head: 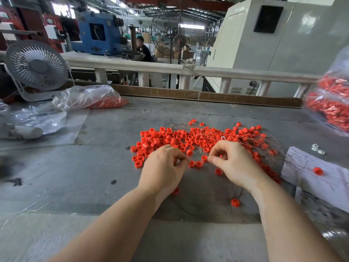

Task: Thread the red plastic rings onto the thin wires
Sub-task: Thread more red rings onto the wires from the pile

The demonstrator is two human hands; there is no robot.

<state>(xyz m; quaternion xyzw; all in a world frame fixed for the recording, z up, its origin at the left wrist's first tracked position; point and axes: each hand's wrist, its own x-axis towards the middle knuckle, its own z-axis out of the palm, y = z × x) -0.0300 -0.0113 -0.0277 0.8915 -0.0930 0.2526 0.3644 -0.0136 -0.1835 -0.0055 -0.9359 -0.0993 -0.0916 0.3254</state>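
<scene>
Spread on the grey table (105, 167), a pile of red rings (188, 138) is mixed with thin wires (272, 146). Both the left hand (162, 167) and right hand (234, 161) are curled close together, pinching something too small to be made out

Grey worktable (105, 167), white desk fan (36, 65) (far left), pale railing (170, 69), daylit factory hall

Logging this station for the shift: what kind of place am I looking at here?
Most likely a factory floor: a blue machine and a large beige machine housing stand behind the worktable, and clear bags of red rings wait beside the loose pile of rings.
</scene>
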